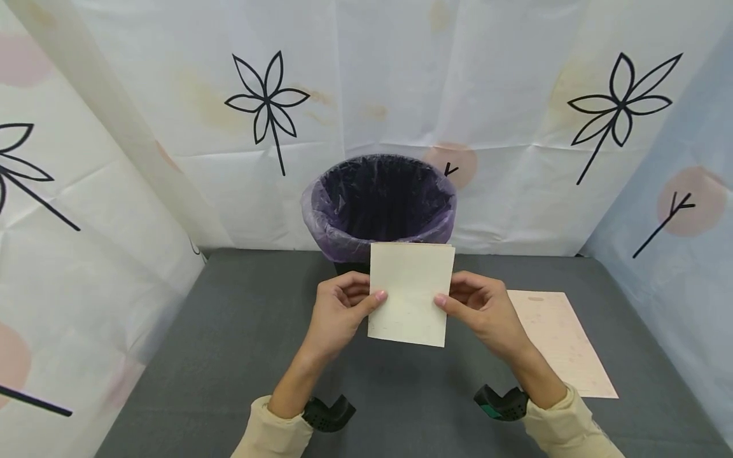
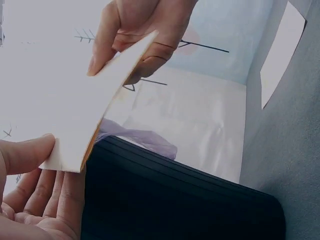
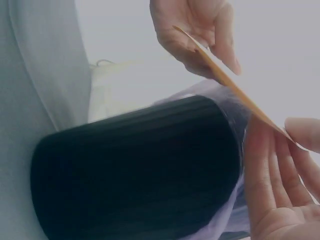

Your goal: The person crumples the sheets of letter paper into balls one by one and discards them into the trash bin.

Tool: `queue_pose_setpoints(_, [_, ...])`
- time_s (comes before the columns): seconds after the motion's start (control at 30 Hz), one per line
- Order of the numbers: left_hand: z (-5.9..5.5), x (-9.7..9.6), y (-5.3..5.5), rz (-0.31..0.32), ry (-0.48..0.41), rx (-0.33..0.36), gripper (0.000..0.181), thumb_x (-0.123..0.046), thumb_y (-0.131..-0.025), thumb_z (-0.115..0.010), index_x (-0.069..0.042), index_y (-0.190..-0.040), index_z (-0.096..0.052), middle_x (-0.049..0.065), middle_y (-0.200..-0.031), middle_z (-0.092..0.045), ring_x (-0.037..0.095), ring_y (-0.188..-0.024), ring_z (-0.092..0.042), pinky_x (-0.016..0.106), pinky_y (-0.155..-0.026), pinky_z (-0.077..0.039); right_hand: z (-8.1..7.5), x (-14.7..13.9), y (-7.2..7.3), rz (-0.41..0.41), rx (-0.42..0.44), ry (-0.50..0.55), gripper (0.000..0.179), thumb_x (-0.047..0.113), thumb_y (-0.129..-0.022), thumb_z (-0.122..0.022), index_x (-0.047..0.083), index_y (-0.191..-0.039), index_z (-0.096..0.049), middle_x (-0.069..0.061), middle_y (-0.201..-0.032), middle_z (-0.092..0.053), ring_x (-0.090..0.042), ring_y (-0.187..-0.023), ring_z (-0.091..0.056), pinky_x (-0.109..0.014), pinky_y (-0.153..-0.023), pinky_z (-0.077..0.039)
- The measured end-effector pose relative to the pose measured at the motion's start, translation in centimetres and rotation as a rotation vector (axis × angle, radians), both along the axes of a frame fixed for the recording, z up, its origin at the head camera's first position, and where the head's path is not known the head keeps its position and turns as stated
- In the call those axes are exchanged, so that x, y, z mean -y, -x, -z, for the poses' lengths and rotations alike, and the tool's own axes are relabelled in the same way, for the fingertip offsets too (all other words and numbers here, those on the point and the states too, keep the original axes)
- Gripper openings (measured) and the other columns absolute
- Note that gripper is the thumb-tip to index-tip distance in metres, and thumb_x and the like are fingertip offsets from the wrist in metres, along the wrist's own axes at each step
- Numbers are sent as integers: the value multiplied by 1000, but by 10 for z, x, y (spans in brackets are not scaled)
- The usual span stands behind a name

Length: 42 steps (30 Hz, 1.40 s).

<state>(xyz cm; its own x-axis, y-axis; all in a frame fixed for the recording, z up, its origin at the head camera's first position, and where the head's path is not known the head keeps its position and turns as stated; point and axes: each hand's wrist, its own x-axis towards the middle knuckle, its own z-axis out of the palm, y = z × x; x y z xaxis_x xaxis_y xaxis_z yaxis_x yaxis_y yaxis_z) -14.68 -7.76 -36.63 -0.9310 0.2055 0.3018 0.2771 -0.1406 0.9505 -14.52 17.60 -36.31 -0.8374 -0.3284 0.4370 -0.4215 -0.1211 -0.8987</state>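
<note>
Both hands hold up a cream sheet of paper (image 1: 410,299), which looks folded, with a second edge showing at its top. The left hand (image 1: 342,312) pinches its left side, thumb in front and fingers behind. On the right side, the right hand (image 1: 482,312) pinches it the same way. Just beyond the paper stands a black bin (image 3: 140,170) lined with a purple plastic bag (image 1: 326,222). In the left wrist view, the paper's edge (image 2: 92,142) shows thin layers with an orange-brown tint. The bin's bottom inside is too dark to make out.
A pale pink sheet (image 1: 564,343) lies flat on the dark grey table (image 1: 240,356), to the right of the right forearm. White cloth (image 1: 395,76) with plant drawings hangs behind and at the sides. Each wrist carries a black camera mount (image 1: 329,413).
</note>
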Motion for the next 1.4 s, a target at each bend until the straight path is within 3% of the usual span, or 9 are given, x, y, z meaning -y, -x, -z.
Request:
queue_pose_setpoints(0.13, [-1,3,-1,34,-20,14,22,8,-91,-71,16,-111,-65,27,-99,-71,19,-81,-74,31,-72,-60,1,3,1,1,-43,35,23,-18,-90,-62,-16,-113,-65,-11,-104,-74,-21,-90,-73,-32,-73,-60])
queue_pose_setpoints(0.33, [-3,11,0,114,-32,-27,30,7,-95,-64,15,-124,-62,34,-105,-69,19,-82,-74,34,-67,-61,0,4,2,23,-65,53,25,-18,-89,-64,-14,-113,-69,-9,-105,-75,-20,-91,-73,-30,-73,-59])
queue_pose_setpoints(0.43, [-3,15,1,132,-32,-38,31,7,-96,-63,16,-125,-62,28,-105,-71,17,-83,-73,34,-69,-61,0,3,2,3,-71,66,26,-20,-89,-63,-14,-112,-71,-8,-106,-75,-19,-94,-72,-30,-75,-59])
queue_pose_setpoints(0.63, [-5,21,1,205,-67,48,29,6,-98,-60,21,-123,-59,9,-107,-73,19,-91,-72,36,-76,-61,-1,4,3,26,-142,43,17,-15,-90,-66,-11,-104,-74,-7,-101,-74,-16,-92,-69,-25,-71,-56])
queue_pose_setpoints(0.77, [-5,22,3,248,-85,75,30,5,-99,-58,20,-125,-59,17,-115,-70,23,-95,-72,40,-78,-60,-1,5,4,18,-183,50,14,-8,-91,-71,-7,-104,-76,-7,-100,-74,-17,-91,-68,-25,-70,-56])
queue_pose_setpoints(1.03, [-4,22,1,212,-103,43,29,10,-96,-61,22,-122,-59,18,-115,-71,22,-97,-72,38,-78,-60,-1,7,5,-22,-222,108,27,-20,-89,-62,-10,-111,-73,-7,-100,-73,-12,-87,-65,-22,-70,-54])
queue_pose_setpoints(1.2, [-5,20,1,234,-90,72,27,9,-100,-54,21,-123,-60,27,-120,-67,23,-101,-72,37,-83,-59,-1,5,4,19,-189,56,21,-8,-92,-69,-2,-109,-77,-5,-98,-72,-15,-89,-65,-25,-69,-55])
queue_pose_setpoints(1.4, [-9,20,1,319,-157,158,35,-6,-106,-46,23,-120,-58,16,-115,-71,26,-99,-71,39,-85,-59,-1,3,4,24,-193,40,17,-9,-94,-65,-5,-105,-77,-7,-99,-70,-17,-91,-67,-26,-70,-57])
